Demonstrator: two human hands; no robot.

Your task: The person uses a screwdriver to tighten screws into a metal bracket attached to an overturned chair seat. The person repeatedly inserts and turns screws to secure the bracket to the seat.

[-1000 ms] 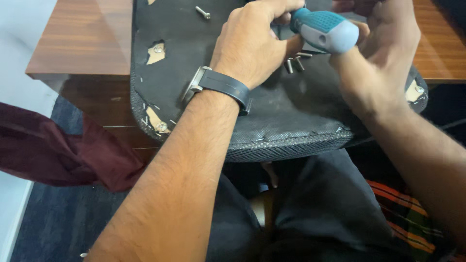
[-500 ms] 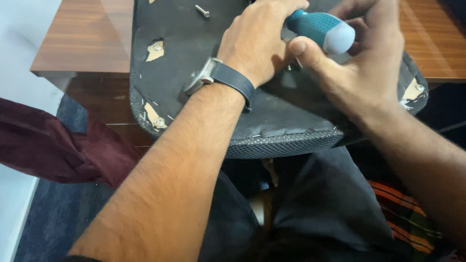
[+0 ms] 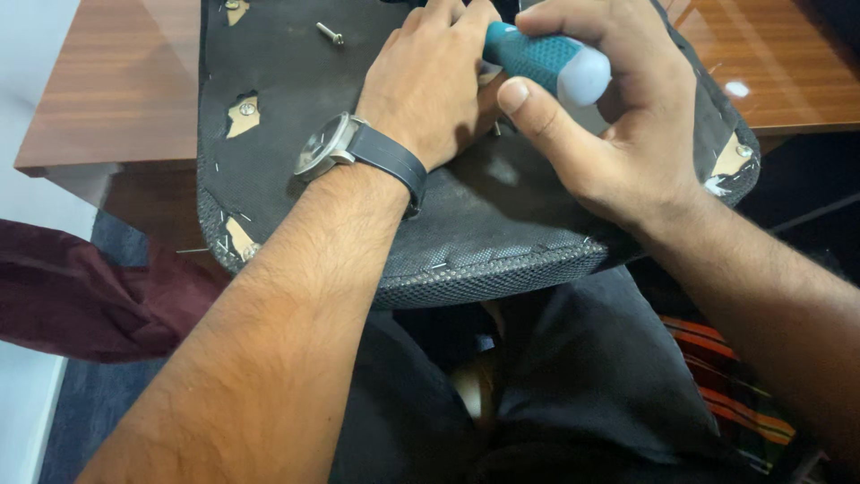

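No packages, labels, signs or screens show anywhere in this view.

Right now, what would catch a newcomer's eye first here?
The teal-and-white screwdriver handle at top centre, gripped in the right hand. Beside it the left hand, wearing a dark-strapped wristwatch, presses on an upturned black seat cushion resting on a wooden table. A loose screw lies near the cushion's top left.
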